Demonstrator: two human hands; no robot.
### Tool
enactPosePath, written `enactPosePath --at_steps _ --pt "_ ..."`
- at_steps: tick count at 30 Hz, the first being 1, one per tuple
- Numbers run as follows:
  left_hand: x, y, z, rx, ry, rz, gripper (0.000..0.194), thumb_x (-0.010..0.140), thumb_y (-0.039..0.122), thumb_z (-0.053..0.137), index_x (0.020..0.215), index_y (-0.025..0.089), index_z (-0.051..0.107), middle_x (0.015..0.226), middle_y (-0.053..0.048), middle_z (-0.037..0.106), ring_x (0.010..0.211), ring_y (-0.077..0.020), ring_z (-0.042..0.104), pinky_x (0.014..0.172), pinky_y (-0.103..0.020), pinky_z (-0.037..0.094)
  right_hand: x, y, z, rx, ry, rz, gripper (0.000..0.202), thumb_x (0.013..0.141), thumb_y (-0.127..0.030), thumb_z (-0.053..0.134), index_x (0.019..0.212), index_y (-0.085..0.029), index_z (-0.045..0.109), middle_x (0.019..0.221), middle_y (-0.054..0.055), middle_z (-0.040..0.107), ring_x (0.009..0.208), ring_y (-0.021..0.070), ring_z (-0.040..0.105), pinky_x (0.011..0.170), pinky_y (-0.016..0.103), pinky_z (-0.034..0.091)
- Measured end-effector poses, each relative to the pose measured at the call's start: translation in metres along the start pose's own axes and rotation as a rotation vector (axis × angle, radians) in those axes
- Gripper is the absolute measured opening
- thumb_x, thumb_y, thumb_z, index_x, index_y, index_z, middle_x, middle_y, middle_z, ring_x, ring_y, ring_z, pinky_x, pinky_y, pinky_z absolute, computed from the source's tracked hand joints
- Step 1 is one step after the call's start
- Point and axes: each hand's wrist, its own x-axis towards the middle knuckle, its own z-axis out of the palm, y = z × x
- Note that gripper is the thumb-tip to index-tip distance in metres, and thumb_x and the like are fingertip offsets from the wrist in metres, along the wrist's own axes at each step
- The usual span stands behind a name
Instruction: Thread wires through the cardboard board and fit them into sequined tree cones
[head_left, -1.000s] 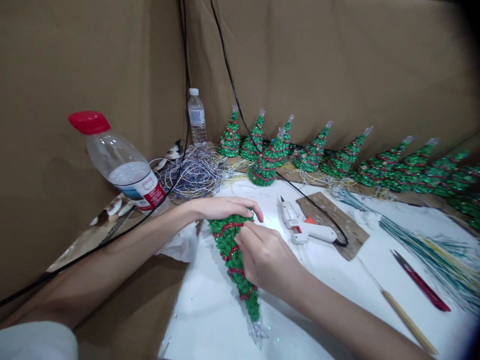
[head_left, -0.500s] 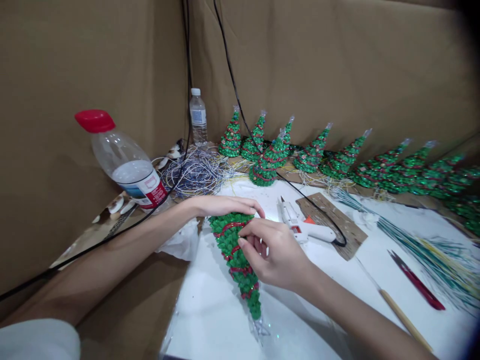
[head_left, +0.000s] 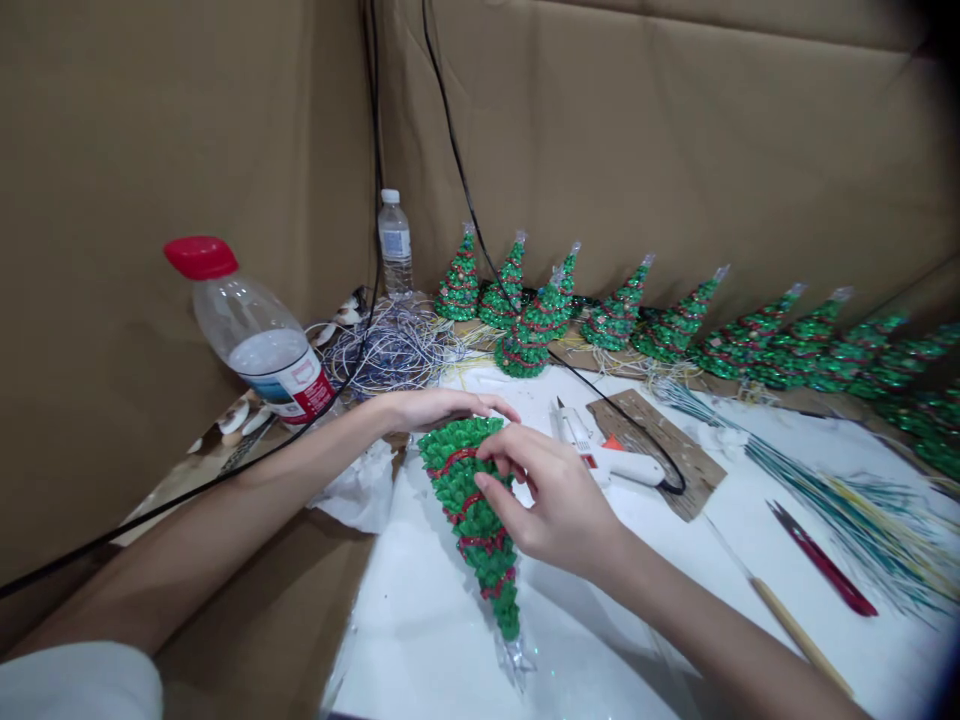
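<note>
A small green Christmas tree with red garland lies on its side over the white work surface, its clear star tip pointing toward me. My left hand grips the tree by its wide base; some of those fingers are hidden behind it. My right hand is over the tree's right side, thumb and forefinger parted close to the red garland. I can make out nothing between them. A white glue gun rests just beyond my right hand.
Several finished trees line the back. Tangled wires sit beside a large red-capped bottle and a small water bottle. Red snips, a wooden-handled tool and a wire bundle are at right. A black cable crosses left.
My right thumb and forefinger have parted from a near pinch at the garland. The left hand keeps hold of the tree. The view has shifted slightly.
</note>
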Motion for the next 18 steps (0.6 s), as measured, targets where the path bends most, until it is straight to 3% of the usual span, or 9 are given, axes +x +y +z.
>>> enactPosePath --at_steps 5,9,14,18 --pt "0.000 0.004 0.006 0.098 -0.029 0.043 0.031 0.092 0.030 0.047 0.117 0.017 0.061 0.123 -0.002 0.064 0.124 -0.0176 0.047 0.104 -0.027 0.034 0.000 0.003 0.006 -0.005 -0.021 -0.060 0.008 0.084 -0.012 0.057 0.082 -0.016 0.063 0.083 0.005 0.060 0.076 0.0162 0.057 0.068 0.029 0.045" --pt "0.001 0.001 0.005 0.013 0.014 -0.004 0.035 0.094 0.034 0.042 0.121 0.018 0.060 0.124 -0.003 0.064 0.122 -0.0177 0.050 0.102 -0.028 0.036 -0.001 -0.001 0.007 -0.090 0.000 -0.083 0.012 0.086 -0.012 0.054 0.082 -0.014 0.065 0.080 0.006 0.060 0.073 0.0172 0.056 0.065 0.029 0.045" --pt "0.001 -0.006 0.000 -0.182 -0.002 -0.065 0.043 0.081 0.021 0.046 0.123 0.015 0.057 0.124 -0.004 0.065 0.108 -0.0176 0.059 0.096 -0.028 0.042 -0.003 -0.002 0.007 -0.055 0.010 -0.049 0.010 0.084 -0.012 0.055 0.080 -0.014 0.064 0.079 0.006 0.060 0.072 0.0165 0.056 0.064 0.029 0.044" --pt "-0.001 -0.011 -0.006 -0.228 -0.041 -0.108 0.047 0.075 0.015 0.050 0.121 0.015 0.055 0.106 -0.002 0.069 0.093 -0.0163 0.065 0.084 -0.026 0.048 -0.002 0.001 0.007 -0.027 -0.005 -0.040 0.010 0.085 -0.013 0.055 0.080 -0.016 0.063 0.080 0.005 0.059 0.073 0.0159 0.055 0.064 0.028 0.043"
